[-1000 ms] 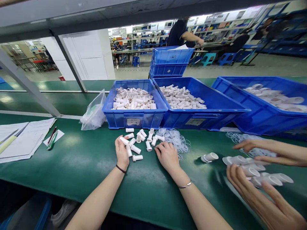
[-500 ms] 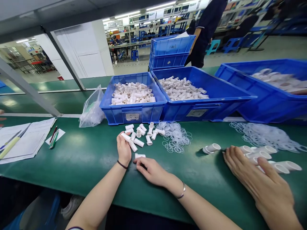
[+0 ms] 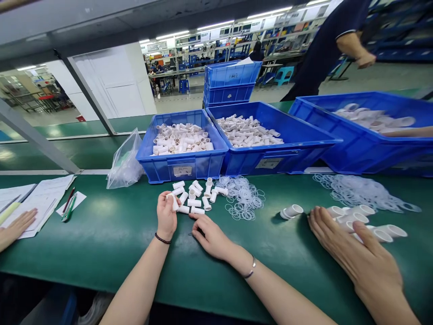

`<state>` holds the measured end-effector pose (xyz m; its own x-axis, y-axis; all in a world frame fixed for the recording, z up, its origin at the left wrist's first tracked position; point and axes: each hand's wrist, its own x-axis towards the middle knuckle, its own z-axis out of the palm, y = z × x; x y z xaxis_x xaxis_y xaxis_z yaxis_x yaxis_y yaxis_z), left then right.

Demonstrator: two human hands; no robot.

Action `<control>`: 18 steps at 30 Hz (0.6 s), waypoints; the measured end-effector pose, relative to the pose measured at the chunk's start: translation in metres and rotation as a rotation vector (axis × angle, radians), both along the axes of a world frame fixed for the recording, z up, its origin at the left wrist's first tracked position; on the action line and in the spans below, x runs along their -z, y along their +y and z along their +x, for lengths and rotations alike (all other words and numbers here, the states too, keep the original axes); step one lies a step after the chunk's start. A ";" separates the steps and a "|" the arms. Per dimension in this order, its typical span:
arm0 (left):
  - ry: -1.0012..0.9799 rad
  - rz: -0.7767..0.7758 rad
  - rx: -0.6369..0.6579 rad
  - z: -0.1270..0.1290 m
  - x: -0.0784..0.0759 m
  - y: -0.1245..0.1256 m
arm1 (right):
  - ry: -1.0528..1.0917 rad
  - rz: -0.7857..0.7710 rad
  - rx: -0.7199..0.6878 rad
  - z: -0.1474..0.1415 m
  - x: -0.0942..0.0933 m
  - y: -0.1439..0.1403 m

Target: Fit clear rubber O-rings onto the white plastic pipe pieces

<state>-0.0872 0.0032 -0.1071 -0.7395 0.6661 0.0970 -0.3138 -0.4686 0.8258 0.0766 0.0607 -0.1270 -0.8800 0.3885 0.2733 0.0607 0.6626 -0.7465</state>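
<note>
My left hand [image 3: 165,217] rests on the green table [image 3: 111,234], its fingers curled round a short white plastic tube [image 3: 173,201]. It sits at the near left edge of a small heap of loose white tubes [image 3: 195,193]. My right hand [image 3: 212,235] lies on the table just below the heap, holding nothing. Its fingertips are close to one lying tube [image 3: 198,211]. A pile of thin clear rings [image 3: 241,197] lies to the right of the tubes.
Behind the heap stand three blue bins [image 3: 182,170], [image 3: 270,163], [image 3: 358,153], all holding white tubes. A plastic bag [image 3: 124,163] is at their left, papers [image 3: 40,198] and pens [image 3: 69,204] beyond. A co-worker's hand [image 3: 355,255] covers larger tubes [image 3: 367,211] at right; another hand [image 3: 15,228] at left.
My right hand drew back from the ring pile toward me and now lies flat below the tubes. My left hand curled round one tube. A hand appeared on the papers at left.
</note>
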 end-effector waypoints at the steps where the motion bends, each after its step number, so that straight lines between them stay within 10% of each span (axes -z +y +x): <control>1: 0.036 -0.015 0.186 -0.005 -0.003 -0.004 | 0.010 -0.013 0.003 0.000 0.001 0.001; 4: 0.167 -0.179 0.768 -0.020 -0.009 -0.015 | 0.057 -0.064 0.030 0.001 0.002 0.002; 7: 0.309 -0.375 1.041 -0.022 -0.008 -0.018 | 0.095 -0.130 0.154 0.004 0.005 0.007; 18: 0.768 -0.568 0.672 0.018 0.004 -0.006 | 0.242 -0.353 0.380 0.012 0.013 0.022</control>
<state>-0.0694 -0.0027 -0.1110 -0.0976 0.9926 -0.0723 0.3147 0.0996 0.9440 0.0889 0.0824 -0.1399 -0.5888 0.7700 0.2459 0.0456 0.3353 -0.9410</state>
